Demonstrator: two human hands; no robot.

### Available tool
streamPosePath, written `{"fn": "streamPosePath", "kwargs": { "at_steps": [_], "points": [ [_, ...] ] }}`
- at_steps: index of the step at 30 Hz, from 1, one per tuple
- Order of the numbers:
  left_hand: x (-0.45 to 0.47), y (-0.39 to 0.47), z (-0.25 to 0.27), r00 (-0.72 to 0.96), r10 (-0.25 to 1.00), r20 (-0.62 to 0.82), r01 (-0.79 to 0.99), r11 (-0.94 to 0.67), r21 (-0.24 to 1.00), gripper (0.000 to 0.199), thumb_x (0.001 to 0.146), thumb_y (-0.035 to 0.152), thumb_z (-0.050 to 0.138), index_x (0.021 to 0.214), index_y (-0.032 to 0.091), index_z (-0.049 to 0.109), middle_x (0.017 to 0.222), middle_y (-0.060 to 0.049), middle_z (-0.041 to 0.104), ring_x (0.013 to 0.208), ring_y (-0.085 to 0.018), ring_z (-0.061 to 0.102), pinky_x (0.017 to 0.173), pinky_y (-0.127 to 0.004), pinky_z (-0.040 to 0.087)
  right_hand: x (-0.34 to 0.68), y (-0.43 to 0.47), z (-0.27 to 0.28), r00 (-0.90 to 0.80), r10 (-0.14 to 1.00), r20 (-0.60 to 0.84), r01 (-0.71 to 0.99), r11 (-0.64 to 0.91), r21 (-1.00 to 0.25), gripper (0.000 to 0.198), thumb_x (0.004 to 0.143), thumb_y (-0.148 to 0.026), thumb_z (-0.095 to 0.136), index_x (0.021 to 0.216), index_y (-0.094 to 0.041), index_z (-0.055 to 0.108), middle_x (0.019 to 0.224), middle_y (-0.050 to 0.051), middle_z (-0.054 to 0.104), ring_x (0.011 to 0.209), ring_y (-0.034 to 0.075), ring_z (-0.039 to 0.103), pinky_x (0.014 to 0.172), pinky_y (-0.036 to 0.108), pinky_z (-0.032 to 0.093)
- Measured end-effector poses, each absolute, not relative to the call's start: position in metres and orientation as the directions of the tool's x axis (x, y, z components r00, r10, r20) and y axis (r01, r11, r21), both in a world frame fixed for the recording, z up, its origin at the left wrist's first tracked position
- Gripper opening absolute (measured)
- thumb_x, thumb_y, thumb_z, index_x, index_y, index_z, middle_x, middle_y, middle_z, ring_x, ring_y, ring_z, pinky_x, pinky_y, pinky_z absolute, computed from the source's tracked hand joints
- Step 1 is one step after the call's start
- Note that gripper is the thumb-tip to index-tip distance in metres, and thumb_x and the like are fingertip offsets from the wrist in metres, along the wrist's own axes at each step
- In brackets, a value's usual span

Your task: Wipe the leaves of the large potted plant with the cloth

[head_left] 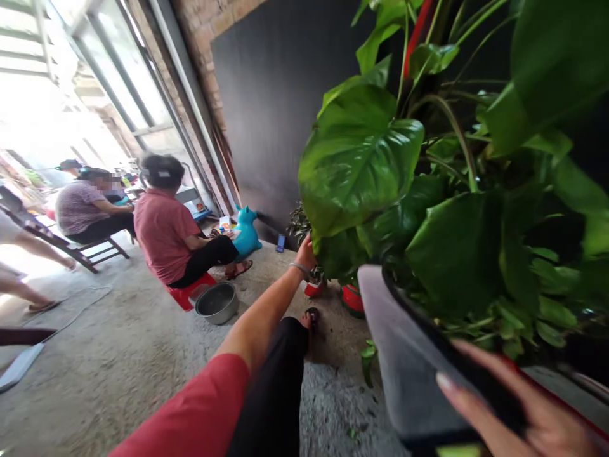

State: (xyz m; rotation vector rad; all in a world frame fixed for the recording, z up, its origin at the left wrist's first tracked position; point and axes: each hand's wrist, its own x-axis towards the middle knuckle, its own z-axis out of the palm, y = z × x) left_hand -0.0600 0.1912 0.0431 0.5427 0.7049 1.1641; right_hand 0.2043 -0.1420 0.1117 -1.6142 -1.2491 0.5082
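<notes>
We could tear the broad-leaved plant (447, 247) if the black-rimmed grey tray (404, 355) in front of it swung into it. Our right hand (547, 419) pinches that tray between its fingers; at the plant's left edge, our left hand (307, 252) has fingers half hidden, their grip impossible to tell.

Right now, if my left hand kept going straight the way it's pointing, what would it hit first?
Most likely the big green leaf just beyond your left hand; they may even be in contact, but depth is unclear there.
</notes>
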Motion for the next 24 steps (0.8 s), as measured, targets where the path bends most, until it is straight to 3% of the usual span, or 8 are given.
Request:
{"fn": "streamPosePath", "kwargs": {
  "at_steps": [2, 5, 8, 11, 14, 17, 20, 24],
  "points": [
    [-0.049, 0.176, 0.064, 0.332, 0.933, -0.138, -0.678, 0.338, 0.653, 0.046, 0.099, 0.049, 0.041, 0.103, 0.013, 0.069, 0.085, -0.010, 0.074, 0.093, -0.026, 0.070, 0.096, -0.041, 0.050, 0.182, -0.109, 0.150, 0.435, 0.813, 0.387, 0.569, 0.085, -0.818, 0.049, 0.074, -0.059, 0.069, 0.113, -0.030, 0.073, 0.104, 0.004, 0.078, 0.097, 0.031, 0.073, 0.083, 0.036, 0.059],
    [-0.031, 0.144, 0.079, 0.399, 0.910, -0.111, -0.708, 0.383, 0.593, 0.052, 0.097, 0.053, 0.045, 0.108, 0.010, 0.070, 0.092, -0.014, 0.077, 0.100, -0.030, 0.071, 0.102, -0.046, 0.048, 0.144, -0.058, 0.169, 0.355, 0.751, 0.557, 0.627, 0.251, -0.737, 0.052, 0.083, -0.055, 0.058, 0.120, -0.019, 0.069, 0.114, 0.013, 0.074, 0.105, 0.032, 0.069, 0.096, 0.044, 0.054],
    [-0.025, 0.121, 0.083, 0.397, 0.904, -0.156, -0.725, 0.413, 0.551, 0.057, 0.095, 0.059, 0.047, 0.110, 0.011, 0.072, 0.094, -0.014, 0.078, 0.100, -0.031, 0.072, 0.101, -0.047, 0.051, 0.125, -0.054, 0.151, 0.157, 0.847, 0.509, 0.672, 0.286, -0.683, 0.049, 0.084, -0.047, 0.051, 0.117, -0.016, 0.070, 0.117, 0.017, 0.073, 0.109, 0.034, 0.069, 0.098, 0.048, 0.052],
    [-0.027, 0.112, 0.087, 0.397, 0.897, -0.197, -0.744, 0.440, 0.504, 0.057, 0.097, 0.058, 0.044, 0.114, 0.012, 0.073, 0.097, -0.013, 0.078, 0.099, -0.030, 0.074, 0.099, -0.043, 0.053, 0.141, -0.099, 0.143, 0.049, 0.915, 0.401, 0.686, 0.262, -0.679, 0.037, 0.081, -0.045, 0.053, 0.104, -0.024, 0.073, 0.104, 0.009, 0.078, 0.096, 0.031, 0.074, 0.088, 0.045, 0.056],
    [-0.026, 0.106, 0.092, 0.412, 0.889, -0.198, -0.757, 0.456, 0.468, 0.057, 0.099, 0.056, 0.042, 0.116, 0.011, 0.072, 0.097, -0.014, 0.078, 0.099, -0.028, 0.074, 0.101, -0.043, 0.052, 0.164, -0.130, 0.177, 0.218, 0.848, 0.484, 0.709, 0.203, -0.675, 0.038, 0.081, -0.054, 0.059, 0.106, -0.029, 0.073, 0.093, 0.005, 0.078, 0.083, 0.029, 0.074, 0.074, 0.040, 0.058],
    [-0.018, 0.098, 0.096, 0.436, 0.884, -0.170, -0.769, 0.464, 0.440, 0.057, 0.097, 0.057, 0.044, 0.115, 0.010, 0.072, 0.096, -0.015, 0.078, 0.098, -0.029, 0.074, 0.101, -0.045, 0.051, 0.162, -0.103, 0.217, 0.342, 0.692, 0.635, 0.785, 0.161, -0.598, 0.046, 0.083, -0.052, 0.059, 0.119, -0.026, 0.069, 0.101, 0.010, 0.076, 0.090, 0.032, 0.071, 0.079, 0.043, 0.055],
    [-0.009, 0.091, 0.095, 0.467, 0.868, -0.167, -0.746, 0.488, 0.452, 0.060, 0.095, 0.061, 0.047, 0.111, 0.009, 0.073, 0.093, -0.015, 0.078, 0.098, -0.031, 0.074, 0.101, -0.046, 0.052, 0.138, -0.056, 0.213, 0.165, 0.731, 0.662, 0.841, 0.246, -0.481, 0.047, 0.088, -0.040, 0.049, 0.125, -0.017, 0.066, 0.119, 0.019, 0.070, 0.107, 0.035, 0.068, 0.091, 0.047, 0.052],
    [-0.011, 0.090, 0.091, 0.450, 0.876, -0.173, -0.731, 0.472, 0.492, 0.060, 0.096, 0.061, 0.043, 0.106, 0.011, 0.074, 0.083, -0.013, 0.077, 0.096, -0.031, 0.074, 0.100, -0.046, 0.053, 0.133, -0.067, 0.157, -0.100, 0.834, 0.542, 0.787, 0.400, -0.471, 0.034, 0.085, -0.031, 0.049, 0.109, -0.023, 0.072, 0.107, 0.009, 0.077, 0.096, 0.028, 0.073, 0.085, 0.040, 0.057]
  ]
}}
